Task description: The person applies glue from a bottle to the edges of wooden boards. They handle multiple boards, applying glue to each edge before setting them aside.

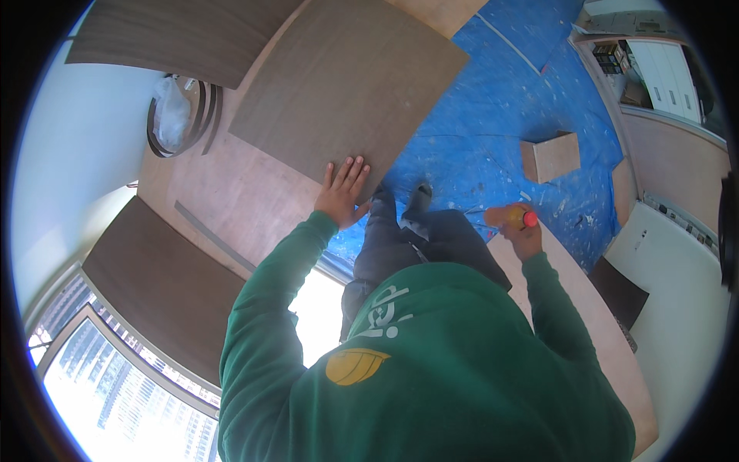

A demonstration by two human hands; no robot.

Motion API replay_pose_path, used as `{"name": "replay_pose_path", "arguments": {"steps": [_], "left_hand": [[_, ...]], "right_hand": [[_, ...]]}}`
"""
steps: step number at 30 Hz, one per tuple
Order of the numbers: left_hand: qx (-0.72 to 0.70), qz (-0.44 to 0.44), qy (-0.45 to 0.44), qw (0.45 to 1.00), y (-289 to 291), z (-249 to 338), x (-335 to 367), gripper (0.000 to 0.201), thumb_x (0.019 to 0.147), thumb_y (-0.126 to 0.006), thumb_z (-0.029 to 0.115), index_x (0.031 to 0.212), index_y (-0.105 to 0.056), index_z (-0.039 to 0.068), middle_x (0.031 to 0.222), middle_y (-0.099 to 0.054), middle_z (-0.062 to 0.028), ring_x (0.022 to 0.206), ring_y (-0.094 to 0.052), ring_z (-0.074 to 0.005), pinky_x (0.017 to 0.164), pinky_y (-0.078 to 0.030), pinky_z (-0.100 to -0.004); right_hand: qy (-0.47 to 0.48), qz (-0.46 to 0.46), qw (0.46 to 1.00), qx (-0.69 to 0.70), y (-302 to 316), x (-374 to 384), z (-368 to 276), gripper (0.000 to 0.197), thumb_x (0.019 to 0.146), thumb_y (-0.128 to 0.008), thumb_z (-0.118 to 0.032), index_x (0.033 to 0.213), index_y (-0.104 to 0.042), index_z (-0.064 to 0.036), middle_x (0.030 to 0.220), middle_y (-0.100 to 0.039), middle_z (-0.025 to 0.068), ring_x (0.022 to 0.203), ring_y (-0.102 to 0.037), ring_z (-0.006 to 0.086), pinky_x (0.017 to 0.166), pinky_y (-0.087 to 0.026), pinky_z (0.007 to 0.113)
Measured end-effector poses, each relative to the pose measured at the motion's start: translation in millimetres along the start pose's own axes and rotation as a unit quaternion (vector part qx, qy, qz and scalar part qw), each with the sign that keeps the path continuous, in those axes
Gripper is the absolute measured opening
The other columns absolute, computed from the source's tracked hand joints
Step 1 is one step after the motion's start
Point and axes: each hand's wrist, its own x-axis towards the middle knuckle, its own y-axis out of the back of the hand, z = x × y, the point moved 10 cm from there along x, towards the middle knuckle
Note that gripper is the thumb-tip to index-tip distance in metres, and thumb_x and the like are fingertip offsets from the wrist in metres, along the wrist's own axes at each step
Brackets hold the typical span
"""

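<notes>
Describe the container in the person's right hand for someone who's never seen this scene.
Find the blue floor covering right of centre. Toward its lower part, below the boxy wooden piece, is the person's right hand, holding a yellow-orange container. Its bright red top sets it apart from that wooden piece.

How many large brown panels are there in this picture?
3: the middle panel under the left hand, the top-left panel, and the lower-left panel near the window. Others may be hidden.
</notes>
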Motion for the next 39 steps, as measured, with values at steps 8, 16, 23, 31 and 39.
{"name": "replay_pose_path", "arguments": {"steps": [8,16,23,31,39], "left_hand": [[0.041,0.036,-0.008,0.998,13,13,61,0.095,0.082,-0.069,0.046,0.159,-0.028,0.008,0.167,-0.022,-0.0150,0.154,-0.019,-0.0340,0.123,-0.009,-0.0603],[0.074,0.195,0.072,0.975,50,44,144,0.067,0.087,-0.068,0.031,0.147,-0.047,0.008,0.159,-0.036,-0.0182,0.149,-0.029,-0.0361,0.122,-0.017,-0.0582],[-0.261,-0.003,-0.188,0.947,24,208,90,0.038,0.085,-0.074,0.024,0.114,-0.065,0.003,0.119,-0.067,-0.0198,0.114,-0.062,-0.0401,0.100,-0.049,-0.0467],[-0.241,-0.030,-0.211,0.947,40,304,46,0.065,0.076,-0.081,0.024,0.132,-0.056,0.003,0.122,-0.066,-0.0188,0.113,-0.062,-0.0407,0.097,-0.049,-0.0476],[-0.162,0.142,-0.320,0.923,96,328,40,0.059,0.072,-0.081,0.009,0.128,-0.061,0.005,0.130,-0.064,-0.0168,0.115,-0.064,-0.0375,0.098,-0.051,-0.0471]], "right_hand": [[0.008,0.010,0.999,0.030,-24,-54,40,0.057,0.077,-0.084,-0.006,0.125,-0.054,-0.0053,0.120,-0.065,0.0116,0.111,-0.064,0.0211,0.098,-0.052,0.036],[0.062,-0.002,0.996,0.057,-28,-77,42,0.055,0.077,-0.084,-0.007,0.124,-0.054,-0.0040,0.116,-0.066,0.0096,0.108,-0.064,0.0182,0.095,-0.053,0.035],[0.060,-0.008,0.975,0.213,-31,-75,31,0.053,0.079,-0.086,-0.019,0.120,-0.057,-0.0035,0.105,-0.067,0.0073,0.096,-0.064,0.0139,0.086,-0.054,0.032],[0.226,0.002,0.970,0.092,-9,-108,-49,0.055,0.078,-0.084,-0.019,0.122,-0.054,-0.0037,0.098,-0.063,0.0045,0.085,-0.065,0.0199,0.078,-0.055,0.033],[-0.157,-0.231,0.809,0.516,-46,-130,37,0.054,0.097,-0.064,-0.046,0.132,-0.050,-0.0073,0.113,-0.061,0.0089,0.085,-0.067,0.0190,0.072,-0.057,0.034]]}}
